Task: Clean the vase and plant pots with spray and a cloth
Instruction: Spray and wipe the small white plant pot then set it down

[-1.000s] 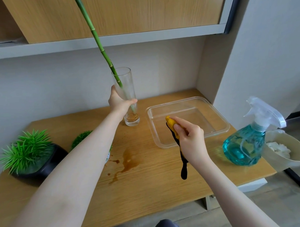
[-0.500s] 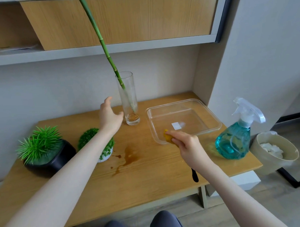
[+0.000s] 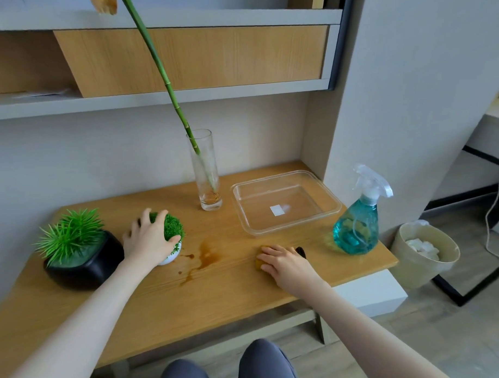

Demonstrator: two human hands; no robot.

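My left hand is curved over the small pot, fingers spread across its green top and the thumb against the right side, so it holds the pot from above. My right hand lies flat and relaxed on the cloth, pressing it to the table; only a yellow corner and a dark end of the cloth show. I judge the small pot is light and hard, perhaps ceramic, with a smooth round white body that may slip, so I would grip low around the body and not by the soft plastic leaves. The cloth is soft and limp and will fold around it easily. The pot is well apart from the cloth, with a brown spill between them. The black pot stands just beside my left hand and looks heavier. The vase behind is thin glass, tall and narrow with a long leaning stem, so it may tip; I would hold it low. The spray stands to the right of my right hand, near the tray.
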